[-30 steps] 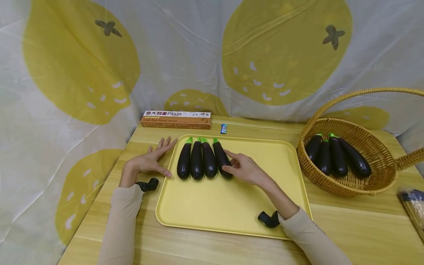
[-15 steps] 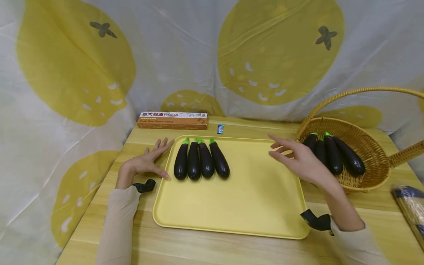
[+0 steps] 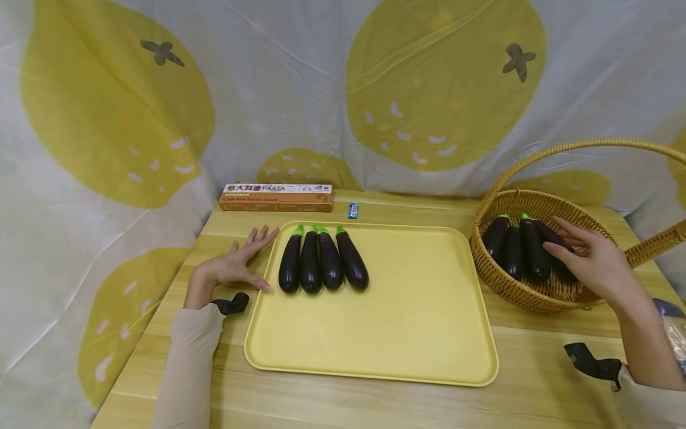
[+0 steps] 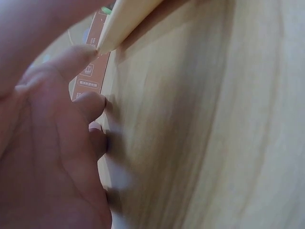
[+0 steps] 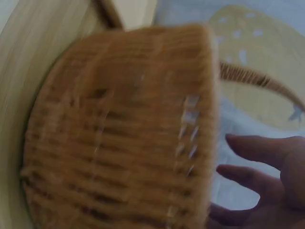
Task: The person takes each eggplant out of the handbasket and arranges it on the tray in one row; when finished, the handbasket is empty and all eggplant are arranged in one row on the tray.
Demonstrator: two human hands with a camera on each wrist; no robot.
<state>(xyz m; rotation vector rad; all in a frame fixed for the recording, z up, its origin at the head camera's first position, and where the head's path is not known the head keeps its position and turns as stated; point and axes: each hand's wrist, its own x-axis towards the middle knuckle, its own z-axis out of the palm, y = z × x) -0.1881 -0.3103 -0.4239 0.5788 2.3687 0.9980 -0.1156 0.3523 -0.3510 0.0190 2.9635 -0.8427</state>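
Side by side on the left of the yellow tray lie several dark eggplants with green stem ends. My left hand rests spread at the tray's left edge, fingertips on the wood and thumb at the rim; it holds nothing. Over the wicker basket at the right, my right hand reaches down with thumb and fingers apart. It overlaps the rightmost eggplant in the basket, partly hiding it. More eggplants lie beside that one. In the right wrist view the basket's side hides the eggplants.
A pasta box and a small blue packet lie behind the tray. The basket's tall handle arches over it. A clear-wrapped bundle sits at the right edge, partly behind my right forearm. A lemon-print cloth hangs behind.
My right hand has left the rightmost eggplant on the tray and moved right, across the tray, to above the basket. My left hand has stayed at the tray's edge.
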